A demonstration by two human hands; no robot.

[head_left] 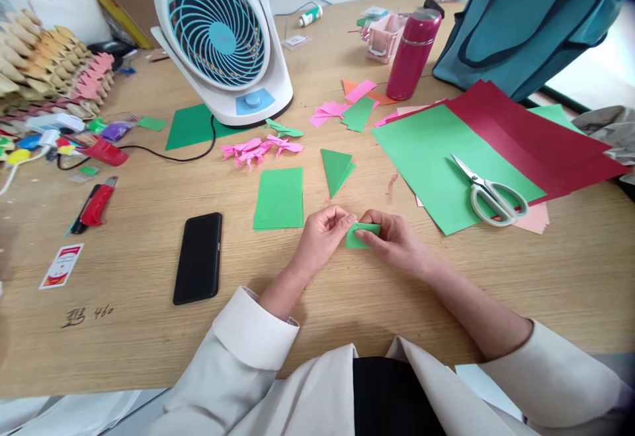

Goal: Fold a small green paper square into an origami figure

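Both hands meet over the near middle of the table around a small folded piece of green paper (364, 240). My left hand (325, 229) pinches its left corner between thumb and fingers. On the other side, my right hand (391, 239) grips it with the thumb on top and the fingers behind. Just beyond the hands lie a stack of green paper rectangles (278, 199) and a folded green triangle (336, 168). Pink folded paper figures (255, 151) and a green folded figure (284, 130) rest farther back.
White-handled scissors (489, 191) lie on a large green sheet (421, 165) over red sheets (526, 138) at right. A phone (198, 257) and a red cutter (98, 203) are at left. A fan (223, 45), a magenta bottle (414, 55) and a teal bag (526, 26) stand behind.
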